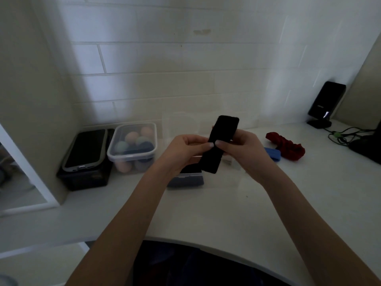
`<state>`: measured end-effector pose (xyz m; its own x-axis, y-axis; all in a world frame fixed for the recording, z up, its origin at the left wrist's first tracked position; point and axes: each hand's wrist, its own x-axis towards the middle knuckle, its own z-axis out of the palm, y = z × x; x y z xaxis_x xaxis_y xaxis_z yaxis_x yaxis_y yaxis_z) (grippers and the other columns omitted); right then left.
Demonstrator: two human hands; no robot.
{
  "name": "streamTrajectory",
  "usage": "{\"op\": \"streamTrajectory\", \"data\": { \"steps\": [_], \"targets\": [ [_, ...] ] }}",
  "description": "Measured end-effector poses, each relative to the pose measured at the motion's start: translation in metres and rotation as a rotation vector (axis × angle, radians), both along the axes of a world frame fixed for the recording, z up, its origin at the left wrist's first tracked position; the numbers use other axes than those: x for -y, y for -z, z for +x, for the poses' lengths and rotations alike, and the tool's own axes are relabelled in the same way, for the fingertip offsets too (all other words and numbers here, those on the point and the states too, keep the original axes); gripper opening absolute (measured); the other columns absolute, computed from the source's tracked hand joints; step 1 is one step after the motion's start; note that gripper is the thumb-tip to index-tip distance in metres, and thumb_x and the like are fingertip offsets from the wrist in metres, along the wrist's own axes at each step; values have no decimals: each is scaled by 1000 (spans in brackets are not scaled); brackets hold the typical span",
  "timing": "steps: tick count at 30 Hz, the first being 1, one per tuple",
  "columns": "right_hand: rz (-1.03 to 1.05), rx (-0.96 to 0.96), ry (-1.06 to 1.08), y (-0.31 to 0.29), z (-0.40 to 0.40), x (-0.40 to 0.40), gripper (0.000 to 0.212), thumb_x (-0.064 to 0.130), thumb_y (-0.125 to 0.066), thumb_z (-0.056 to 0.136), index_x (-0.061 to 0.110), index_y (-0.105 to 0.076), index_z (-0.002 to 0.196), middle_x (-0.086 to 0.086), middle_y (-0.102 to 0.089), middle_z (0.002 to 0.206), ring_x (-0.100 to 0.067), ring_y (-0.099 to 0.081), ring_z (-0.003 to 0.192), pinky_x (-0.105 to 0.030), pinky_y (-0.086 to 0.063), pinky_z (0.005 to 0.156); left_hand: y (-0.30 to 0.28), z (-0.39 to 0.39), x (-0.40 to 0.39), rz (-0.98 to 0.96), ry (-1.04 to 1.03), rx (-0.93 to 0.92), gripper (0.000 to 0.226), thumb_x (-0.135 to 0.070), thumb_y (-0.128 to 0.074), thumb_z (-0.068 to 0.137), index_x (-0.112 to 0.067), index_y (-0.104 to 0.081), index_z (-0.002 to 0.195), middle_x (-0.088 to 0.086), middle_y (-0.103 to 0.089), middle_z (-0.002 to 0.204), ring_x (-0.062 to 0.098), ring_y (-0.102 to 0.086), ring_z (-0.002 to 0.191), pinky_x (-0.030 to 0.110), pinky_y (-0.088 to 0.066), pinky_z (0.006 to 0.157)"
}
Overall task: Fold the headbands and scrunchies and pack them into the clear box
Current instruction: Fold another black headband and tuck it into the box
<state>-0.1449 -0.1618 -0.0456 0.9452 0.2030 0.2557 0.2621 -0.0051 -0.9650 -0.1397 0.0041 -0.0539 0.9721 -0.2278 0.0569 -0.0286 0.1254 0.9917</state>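
Note:
A black headband (221, 137), folded flat into a strip, is held up above the counter. My left hand (185, 150) pinches its left edge and my right hand (243, 147) pinches its right edge, thumbs meeting at the middle. Below and behind it stands the clear box (237, 174), its walls barely visible, with dark blue and black folded bands (186, 179) at its left end. A blue headband (273, 153) and a red scrunchie (286, 146) lie on the white counter to the right.
A lidded plastic tub of pastel sponges (133, 147) and a black case (86, 159) stand at the left by the wall. A black speaker (324, 104) and cables (346, 135) sit at the back right. The counter's curved front edge (206, 246) lies near me.

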Motion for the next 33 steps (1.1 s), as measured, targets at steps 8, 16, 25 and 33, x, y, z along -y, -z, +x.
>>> {"op": "streamTrajectory", "data": {
  "steps": [8, 16, 25, 33],
  "targets": [
    [-210, 271, 69, 1, 1, 1, 38, 1, -66, 81, 34, -69, 101, -12, -63, 96, -24, -59, 90, -29, -51, 85, -1, -1, 8, 123, -87, 28, 11, -9, -55, 90, -8, -66, 87, 1, -67, 66, 8, -64, 55, 20, -52, 52],
    [-363, 329, -20, 5, -1, 1, 46, -5, -59, 85, 31, -62, 112, -3, -49, 111, -10, -52, 103, -13, -48, 82, 1, -1, 11, 39, -119, 50, 21, -3, -46, 93, -14, -59, 81, 5, -65, 72, 7, -66, 56, 25, -55, 51],
    [-439, 420, 106, 14, 7, 1, 48, -9, -52, 85, 28, -59, 115, 0, -44, 102, 5, -51, 80, -3, -39, 76, -3, -4, 6, -46, 16, -65, 19, -23, -45, 97, -14, -62, 95, 8, -69, 90, 17, -70, 80, 31, -60, 72],
    [-170, 110, 23, 3, -1, 2, 43, 3, -39, 93, 30, -64, 115, -9, -63, 109, -18, -62, 98, -30, -52, 82, -1, -6, 4, 189, -12, 96, 38, 0, -66, 81, -17, -56, 113, 9, -71, 90, 16, -71, 77, 28, -59, 74]
  ]
}}
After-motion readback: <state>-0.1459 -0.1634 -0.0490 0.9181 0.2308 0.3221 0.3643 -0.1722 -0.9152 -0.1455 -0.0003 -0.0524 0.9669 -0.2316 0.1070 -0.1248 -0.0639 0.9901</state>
